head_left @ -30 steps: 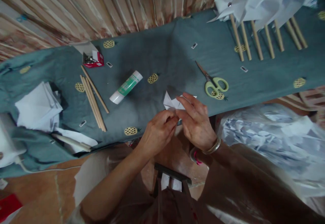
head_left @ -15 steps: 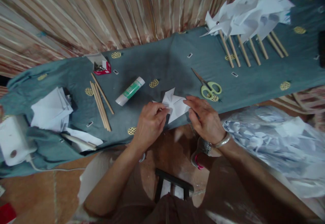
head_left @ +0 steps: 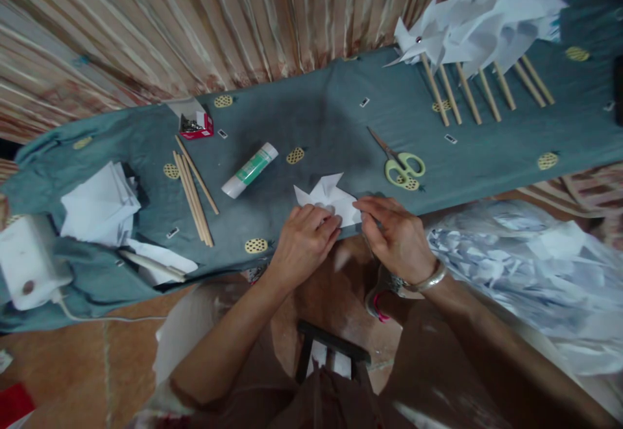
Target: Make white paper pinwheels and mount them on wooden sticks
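A white paper pinwheel (head_left: 327, 189) lies at the near edge of the cloth-covered table, its pointed blades spread toward the far side. My left hand (head_left: 305, 237) is closed on its near left part, fingers curled over the paper and hiding some of it. With thumb and fingertips, my right hand (head_left: 393, 234) pinches the pinwheel's right corner. Beyond the right hand lie green-handled scissors (head_left: 403, 166), blades pointing to the upper left. A glue stick (head_left: 250, 169) with a green label rests on the cloth, up and left of the left hand.
Several wooden sticks (head_left: 193, 198) lie on the left, below a red box of metal pins (head_left: 196, 125). Farther left are stacked white papers (head_left: 102, 205) and a white device (head_left: 30, 261) with a cable. Stick-mounted pinwheels (head_left: 479, 30) lie at upper right; a plastic bag (head_left: 530, 280) stands at right.
My left hand has moved slightly right and toward me, from pinching the pinwheel's left side to curling over its near part. More blades now show; the right hand keeps its pinch.
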`<state>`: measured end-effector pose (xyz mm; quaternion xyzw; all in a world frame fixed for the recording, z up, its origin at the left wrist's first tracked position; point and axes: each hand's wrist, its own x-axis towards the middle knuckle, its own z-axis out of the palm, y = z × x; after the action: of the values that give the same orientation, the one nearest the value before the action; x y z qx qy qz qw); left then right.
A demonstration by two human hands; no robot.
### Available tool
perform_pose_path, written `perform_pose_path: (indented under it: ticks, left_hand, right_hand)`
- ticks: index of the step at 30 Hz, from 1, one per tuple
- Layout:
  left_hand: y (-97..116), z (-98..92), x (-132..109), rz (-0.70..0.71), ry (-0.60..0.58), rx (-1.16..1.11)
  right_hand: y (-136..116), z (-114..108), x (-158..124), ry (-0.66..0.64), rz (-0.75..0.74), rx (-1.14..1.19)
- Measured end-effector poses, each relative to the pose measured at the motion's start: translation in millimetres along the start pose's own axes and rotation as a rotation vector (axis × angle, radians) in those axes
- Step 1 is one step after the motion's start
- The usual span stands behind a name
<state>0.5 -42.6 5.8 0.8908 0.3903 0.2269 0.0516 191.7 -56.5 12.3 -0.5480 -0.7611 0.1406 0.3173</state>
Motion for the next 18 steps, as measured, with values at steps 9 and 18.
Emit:
perform_pose_path:
  ticks: [9, 18]
  left_hand:
    - [2.1, -4.5, -4.2, 0.014, 0.05, -0.005]
    - [4.0, -5.3, -10.2, 0.004, 0.0, -0.04]
  right_hand:
    - [9.1, -11.6, 0.5, -0.096, 0.051, 0.153]
    - [6.7, -8.3, 7.0, -0.148, 0.09, 0.337]
